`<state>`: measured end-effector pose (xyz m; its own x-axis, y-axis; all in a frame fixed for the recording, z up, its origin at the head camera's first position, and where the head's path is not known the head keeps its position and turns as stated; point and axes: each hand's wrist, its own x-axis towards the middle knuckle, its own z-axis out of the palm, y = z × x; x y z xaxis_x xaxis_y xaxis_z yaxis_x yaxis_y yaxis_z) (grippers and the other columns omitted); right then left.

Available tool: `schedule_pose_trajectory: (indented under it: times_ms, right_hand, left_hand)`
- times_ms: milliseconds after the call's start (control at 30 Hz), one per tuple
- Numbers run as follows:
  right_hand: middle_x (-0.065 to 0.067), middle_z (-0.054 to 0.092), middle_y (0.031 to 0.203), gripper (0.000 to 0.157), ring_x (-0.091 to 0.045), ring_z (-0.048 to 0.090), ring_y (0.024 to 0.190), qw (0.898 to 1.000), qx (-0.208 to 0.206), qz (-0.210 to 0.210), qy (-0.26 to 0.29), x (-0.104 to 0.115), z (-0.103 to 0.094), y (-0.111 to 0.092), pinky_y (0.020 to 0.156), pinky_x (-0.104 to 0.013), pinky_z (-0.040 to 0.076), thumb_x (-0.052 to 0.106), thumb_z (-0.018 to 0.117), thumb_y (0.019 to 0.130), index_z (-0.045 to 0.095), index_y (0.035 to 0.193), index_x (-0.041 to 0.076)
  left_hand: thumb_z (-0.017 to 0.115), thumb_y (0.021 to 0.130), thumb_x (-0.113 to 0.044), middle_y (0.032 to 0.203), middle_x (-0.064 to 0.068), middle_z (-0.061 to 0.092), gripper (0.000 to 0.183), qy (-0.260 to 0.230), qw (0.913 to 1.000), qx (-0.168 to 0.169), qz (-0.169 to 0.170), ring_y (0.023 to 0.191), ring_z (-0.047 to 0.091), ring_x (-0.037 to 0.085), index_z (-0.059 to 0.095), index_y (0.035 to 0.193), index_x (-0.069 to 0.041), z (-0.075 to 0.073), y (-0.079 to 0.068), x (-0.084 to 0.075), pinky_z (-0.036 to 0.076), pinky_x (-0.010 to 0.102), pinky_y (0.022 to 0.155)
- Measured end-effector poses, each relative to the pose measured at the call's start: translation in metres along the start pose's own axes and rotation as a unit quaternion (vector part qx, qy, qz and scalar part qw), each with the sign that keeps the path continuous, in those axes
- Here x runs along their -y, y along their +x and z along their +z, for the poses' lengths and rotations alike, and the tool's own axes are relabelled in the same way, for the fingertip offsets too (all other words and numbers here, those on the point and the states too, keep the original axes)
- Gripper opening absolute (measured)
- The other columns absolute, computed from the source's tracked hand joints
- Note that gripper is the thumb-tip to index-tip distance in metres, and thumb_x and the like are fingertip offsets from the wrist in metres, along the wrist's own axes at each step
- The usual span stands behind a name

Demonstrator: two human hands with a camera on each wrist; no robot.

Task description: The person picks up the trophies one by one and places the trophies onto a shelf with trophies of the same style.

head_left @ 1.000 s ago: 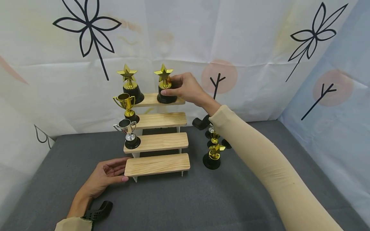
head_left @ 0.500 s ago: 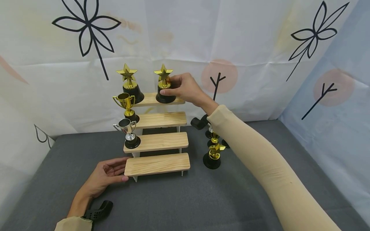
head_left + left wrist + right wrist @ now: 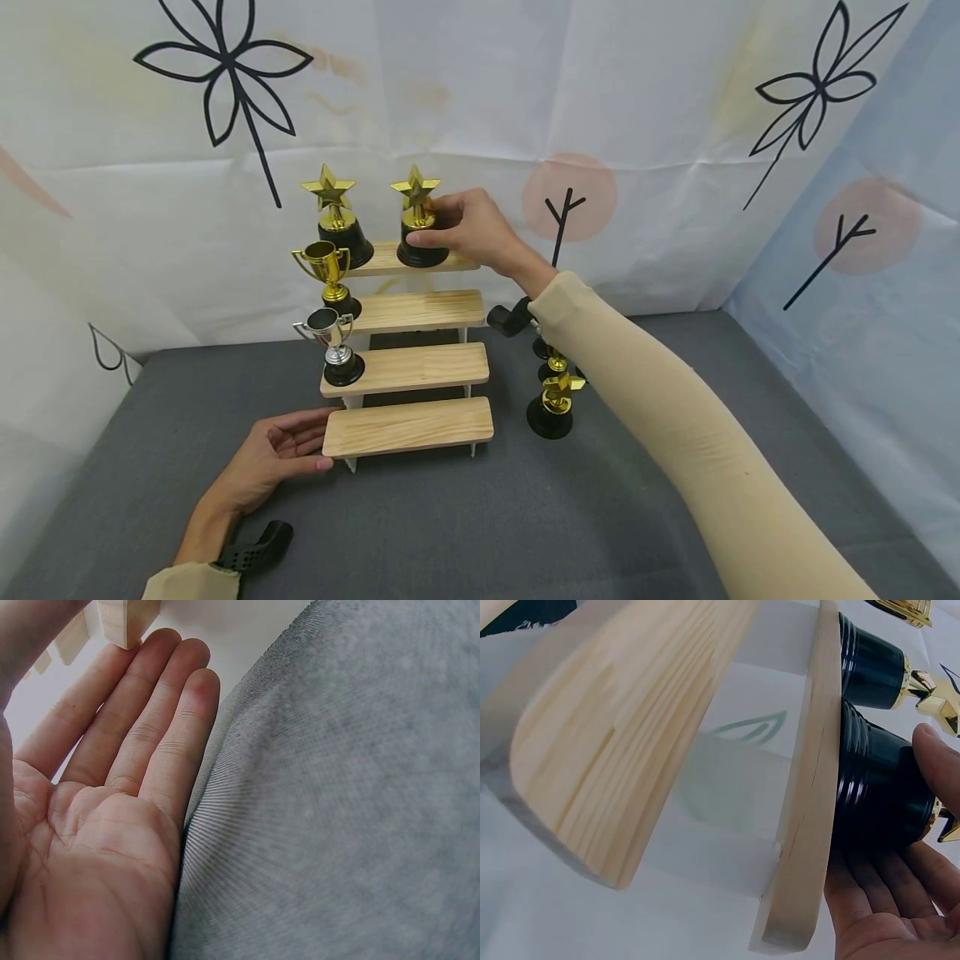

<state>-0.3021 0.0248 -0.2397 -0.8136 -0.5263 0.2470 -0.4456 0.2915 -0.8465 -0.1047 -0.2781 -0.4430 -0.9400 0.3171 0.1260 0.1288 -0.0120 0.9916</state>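
Note:
My right hand [image 3: 483,233] holds a gold star trophy [image 3: 420,217] by its black base on the top step of a wooden tiered stand [image 3: 408,427]. The right wrist view shows the black base [image 3: 885,780] against the step, thumb on one side and fingers on the other. Left of it on the same step stands another star trophy [image 3: 337,221]. A gold cup trophy [image 3: 330,271] and a silver cup trophy [image 3: 333,342] occupy the left ends of the two steps below. My left hand [image 3: 270,454] rests at the lowest step's left end, fingers extended, fingertips at the wood [image 3: 129,622].
Right of the stand, several small trophies are grouped on the grey cloth, with a gold star trophy [image 3: 553,408] in front and others partly hidden by my right sleeve [image 3: 645,392]. A white patterned backdrop [image 3: 465,100] rises close behind the stand.
My right hand has slid the star trophy a little to the left along the top step, toward the other star trophy. My left hand has stayed in place.

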Motion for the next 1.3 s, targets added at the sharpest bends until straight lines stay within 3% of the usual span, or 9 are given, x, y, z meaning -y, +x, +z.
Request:
schedule_pose_trajectory:
  times_ms: [467, 1033, 1300]
  right_hand:
    - [-0.016, 0.063, 0.135, 0.065, -0.02, 0.066, 0.114, 1.0, -0.004, 0.017, -0.006, 0.002, 0.008, 0.003, 0.094, -0.024, 0.057, 0.02, 0.082, 0.088, 0.055, 0.142, -0.002]
    - [-0.017, 0.065, 0.132, 0.061, -0.021, 0.067, 0.113, 1.0, -0.01, -0.005, -0.024, 0.004, 0.015, 0.006, 0.093, -0.024, 0.057, 0.021, 0.082, 0.089, 0.058, 0.139, -0.003]
    - [-0.017, 0.066, 0.131, 0.061, -0.02, 0.067, 0.112, 1.0, -0.012, -0.01, -0.022, 0.004, 0.017, 0.007, 0.093, -0.023, 0.057, 0.021, 0.082, 0.088, 0.058, 0.139, -0.003]
  left_hand:
    - [0.072, 0.081, 0.02, 0.131, -0.001, 0.065, 0.069, -0.016, 0.9998, 0.01, 0.006, 0.12, 0.063, 0.012, 0.035, 0.139, 0.027, -0.002, 0.0, 0.002, 0.055, 0.029, 0.099]
    - [0.07, 0.082, 0.02, 0.132, -0.002, 0.064, 0.067, -0.025, 0.9993, 0.021, 0.017, 0.121, 0.063, 0.013, 0.036, 0.14, 0.026, -0.003, -0.001, 0.004, 0.054, 0.029, 0.1]
    - [0.072, 0.081, 0.019, 0.132, -0.005, 0.065, 0.07, -0.015, 0.9998, 0.015, 0.005, 0.121, 0.063, 0.012, 0.035, 0.14, 0.026, -0.005, -0.001, 0.008, 0.054, 0.03, 0.1]
